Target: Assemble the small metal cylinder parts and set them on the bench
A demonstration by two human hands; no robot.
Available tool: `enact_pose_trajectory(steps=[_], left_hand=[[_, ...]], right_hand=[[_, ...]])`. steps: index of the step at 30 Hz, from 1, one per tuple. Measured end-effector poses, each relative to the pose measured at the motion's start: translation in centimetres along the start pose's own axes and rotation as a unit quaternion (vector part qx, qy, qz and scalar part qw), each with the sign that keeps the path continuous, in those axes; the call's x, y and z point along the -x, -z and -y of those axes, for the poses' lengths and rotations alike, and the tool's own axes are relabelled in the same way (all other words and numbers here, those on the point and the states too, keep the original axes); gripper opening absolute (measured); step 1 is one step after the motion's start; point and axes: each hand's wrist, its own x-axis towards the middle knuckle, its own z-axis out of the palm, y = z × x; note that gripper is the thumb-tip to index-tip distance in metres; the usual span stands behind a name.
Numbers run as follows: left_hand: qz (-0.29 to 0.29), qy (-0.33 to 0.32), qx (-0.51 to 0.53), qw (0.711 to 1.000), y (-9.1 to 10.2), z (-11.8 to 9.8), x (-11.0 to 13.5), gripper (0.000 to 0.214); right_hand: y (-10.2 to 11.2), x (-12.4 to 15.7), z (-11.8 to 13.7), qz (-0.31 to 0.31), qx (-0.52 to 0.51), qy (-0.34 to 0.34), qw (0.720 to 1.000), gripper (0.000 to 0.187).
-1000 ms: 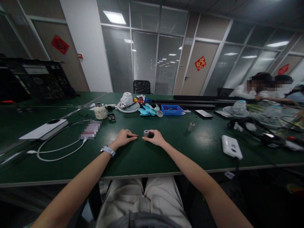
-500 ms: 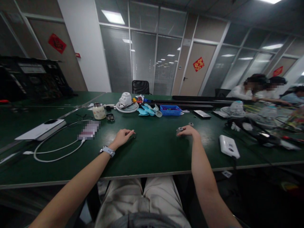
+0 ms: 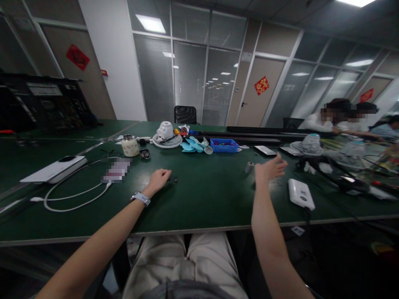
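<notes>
A metal cylinder (image 3: 249, 167) is set right of centre, the right hand (image 3: 272, 168) splayed; a mid-frame fragment (image 3: 176, 180) is ungrasped, the curled left hand (image 3: 158, 180) unclear in grip.

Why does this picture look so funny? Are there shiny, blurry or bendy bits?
Head view: a ceiling light glows white, with light reflections in the glass panels; head view: the right-hand door leans, probably wide-lens stretching; head view: the right hand's fingertips look a bit blurry; head view: blocky squares cover the phone.
</notes>
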Motion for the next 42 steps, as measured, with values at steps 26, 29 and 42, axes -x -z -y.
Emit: enact_pose_trajectory(steps=[26, 29, 42], left_hand=[[-0.009, 0.020, -0.010, 1.000, -0.2, 0.5, -0.2, 0.033], [-0.010, 0.018, -0.013, 1.000, -0.3, 0.6, -0.2, 0.034], [0.010, 0.030, -0.020, 0.999, -0.1, 0.3, 0.0, 0.035]], right_hand=[[-4.3, 18.3, 8.9, 0.495, -0.189, 0.454, 0.716, 0.041], [-4.4, 19.2, 9.4, 0.491, -0.180, 0.469, 0.712, 0.032], [-0.6, 1.1, 0.7, 0.103, -0.038, 0.106, 0.988, 0.033]])
